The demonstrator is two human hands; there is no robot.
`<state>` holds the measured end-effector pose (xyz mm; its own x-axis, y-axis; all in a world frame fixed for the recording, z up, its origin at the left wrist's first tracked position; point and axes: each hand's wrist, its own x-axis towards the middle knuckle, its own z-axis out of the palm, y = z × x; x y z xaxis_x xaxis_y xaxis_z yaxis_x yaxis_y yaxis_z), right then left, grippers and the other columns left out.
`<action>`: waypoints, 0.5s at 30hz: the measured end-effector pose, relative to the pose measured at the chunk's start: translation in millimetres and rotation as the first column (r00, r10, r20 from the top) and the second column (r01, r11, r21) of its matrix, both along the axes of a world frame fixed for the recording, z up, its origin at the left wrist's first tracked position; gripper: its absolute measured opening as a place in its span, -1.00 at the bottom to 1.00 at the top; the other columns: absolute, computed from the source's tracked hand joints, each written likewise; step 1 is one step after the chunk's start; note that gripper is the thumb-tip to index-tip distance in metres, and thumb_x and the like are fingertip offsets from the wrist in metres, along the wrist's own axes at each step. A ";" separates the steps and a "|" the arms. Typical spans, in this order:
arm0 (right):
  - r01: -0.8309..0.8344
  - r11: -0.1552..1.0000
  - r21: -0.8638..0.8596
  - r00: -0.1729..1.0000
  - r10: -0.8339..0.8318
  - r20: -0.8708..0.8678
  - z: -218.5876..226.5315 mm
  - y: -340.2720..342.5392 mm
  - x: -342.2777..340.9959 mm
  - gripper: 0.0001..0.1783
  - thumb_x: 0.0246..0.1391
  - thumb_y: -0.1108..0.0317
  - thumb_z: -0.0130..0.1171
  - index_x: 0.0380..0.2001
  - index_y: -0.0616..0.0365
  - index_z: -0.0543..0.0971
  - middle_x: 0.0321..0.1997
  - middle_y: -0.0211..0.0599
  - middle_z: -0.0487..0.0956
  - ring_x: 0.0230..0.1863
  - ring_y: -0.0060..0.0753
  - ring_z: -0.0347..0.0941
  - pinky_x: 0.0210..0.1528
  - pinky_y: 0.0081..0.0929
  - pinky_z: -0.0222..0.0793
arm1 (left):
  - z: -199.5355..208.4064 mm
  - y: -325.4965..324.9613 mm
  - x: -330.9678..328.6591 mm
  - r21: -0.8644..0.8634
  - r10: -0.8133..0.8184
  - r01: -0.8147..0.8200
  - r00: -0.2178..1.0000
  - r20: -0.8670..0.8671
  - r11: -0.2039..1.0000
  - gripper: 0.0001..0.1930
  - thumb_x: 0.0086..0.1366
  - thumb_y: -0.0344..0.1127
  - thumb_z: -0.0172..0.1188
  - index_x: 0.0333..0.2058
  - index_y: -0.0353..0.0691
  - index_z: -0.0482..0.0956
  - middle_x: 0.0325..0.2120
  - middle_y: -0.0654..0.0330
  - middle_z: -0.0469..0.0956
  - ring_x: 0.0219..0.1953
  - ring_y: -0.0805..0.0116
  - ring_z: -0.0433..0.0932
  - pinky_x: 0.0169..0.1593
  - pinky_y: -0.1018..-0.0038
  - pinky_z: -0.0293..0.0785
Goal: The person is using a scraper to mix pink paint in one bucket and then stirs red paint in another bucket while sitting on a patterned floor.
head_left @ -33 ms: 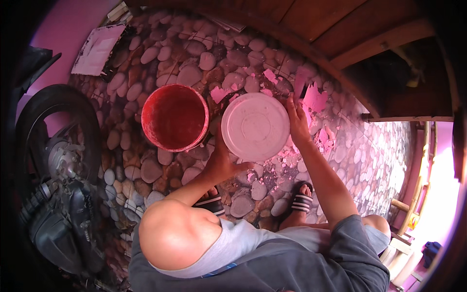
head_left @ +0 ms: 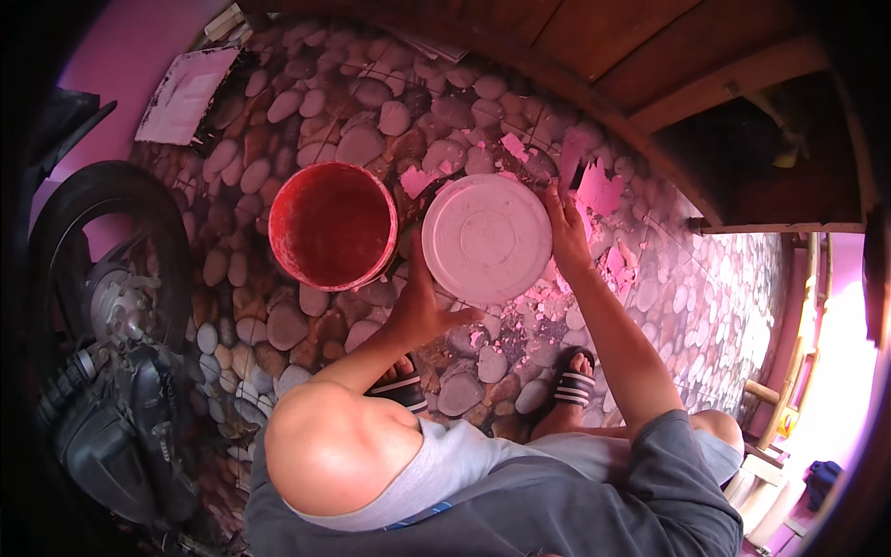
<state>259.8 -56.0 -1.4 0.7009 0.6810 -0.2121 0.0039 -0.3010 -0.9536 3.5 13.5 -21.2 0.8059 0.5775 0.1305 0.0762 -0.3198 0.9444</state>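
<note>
A round pale-pink lidded tub [head_left: 487, 239], seen from above, is between my two hands. Whether it rests on the floor or is lifted, I cannot tell. My left hand [head_left: 418, 306] presses against its lower left side, thumb stretched to the right and fingertips partly hidden by the rim. On its right side lies my right hand [head_left: 568, 232], fingers pointing up along the edge. Just left of the tub stands an open red bucket [head_left: 332, 226], its inner wall smeared with pale residue. A pink-stained scraper-like tool [head_left: 573, 160] lies beyond my right fingertips.
Pink paint flakes [head_left: 603, 190] litter the pebble-patterned floor [head_left: 278, 325]. A motorcycle wheel [head_left: 111, 241] and engine stand at the left. Wooden furniture [head_left: 640, 65] borders the upper right. A whitish panel [head_left: 188, 96] leans at the upper left. My sandalled feet [head_left: 575, 381] are close below the tub.
</note>
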 end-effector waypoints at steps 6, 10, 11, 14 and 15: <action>0.047 0.995 0.084 0.998 -0.050 0.043 -19.5 -6.4 43.0 -0.70 0.31 0.16 -0.02 -0.15 0.15 0.54 -0.35 -0.42 0.53 -0.32 -0.62 0.40 -0.27 -0.60 0.32 | 19.4 6.8 24.1 0.313 0.082 -0.079 0.997 0.001 0.947 0.18 0.06 0.01 0.38 0.32 -0.43 -0.33 0.31 -0.37 -0.21 0.36 -0.29 -0.10 0.36 0.05 -0.07; 0.154 0.945 0.288 0.982 -0.114 -0.152 65.6 11.7 25.2 -0.79 0.27 0.26 -0.01 -0.36 0.12 0.51 -0.61 -0.52 0.32 -0.58 -0.59 0.24 -0.44 -0.54 0.24 | 22.1 6.3 22.6 0.391 0.054 -0.041 0.998 -0.021 0.919 0.09 0.12 0.01 0.31 0.29 -0.53 -0.25 0.29 -0.42 -0.20 0.34 -0.37 -0.12 0.34 -0.02 -0.07; 0.200 0.902 0.382 0.963 -0.109 -0.246 83.1 18.6 22.7 -0.78 0.27 0.27 -0.03 -0.43 0.09 0.49 -0.65 -0.53 0.27 -0.61 -0.59 0.19 -0.46 -0.52 0.21 | 21.2 4.5 23.5 0.388 0.056 -0.038 0.998 -0.034 0.921 0.09 0.13 0.02 0.29 0.29 -0.53 -0.25 0.29 -0.42 -0.20 0.34 -0.38 -0.12 0.34 -0.02 -0.07; 0.076 0.751 0.656 0.890 0.246 -0.385 160.6 32.5 9.6 -0.64 0.23 0.24 -0.08 -0.68 -0.01 0.32 -0.75 -0.56 0.11 -0.67 -0.57 0.01 -0.52 -0.46 0.08 | 19.2 4.2 14.6 0.429 0.094 -0.049 0.992 -0.085 0.902 0.10 0.13 0.08 0.27 0.29 -0.55 -0.27 0.28 -0.44 -0.21 0.34 -0.39 -0.13 0.34 -0.04 -0.09; 0.068 0.713 0.697 0.917 0.231 -0.326 192.9 35.6 0.3 -0.58 0.21 0.21 -0.06 -0.74 -0.06 0.20 -0.76 -0.54 0.07 -0.69 -0.56 -0.02 -0.56 -0.45 0.04 | 18.1 3.9 12.1 0.448 0.108 -0.050 0.989 -0.105 0.893 0.12 0.13 0.10 0.26 0.29 -0.56 -0.27 0.28 -0.44 -0.21 0.33 -0.39 -0.13 0.34 -0.05 -0.09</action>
<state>260.1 -20.4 191.5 0.6055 0.7881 0.1111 -0.3924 0.4170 -0.8198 15.5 17.3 -3.1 0.7865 0.5451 0.2903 0.2249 -0.6906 0.6873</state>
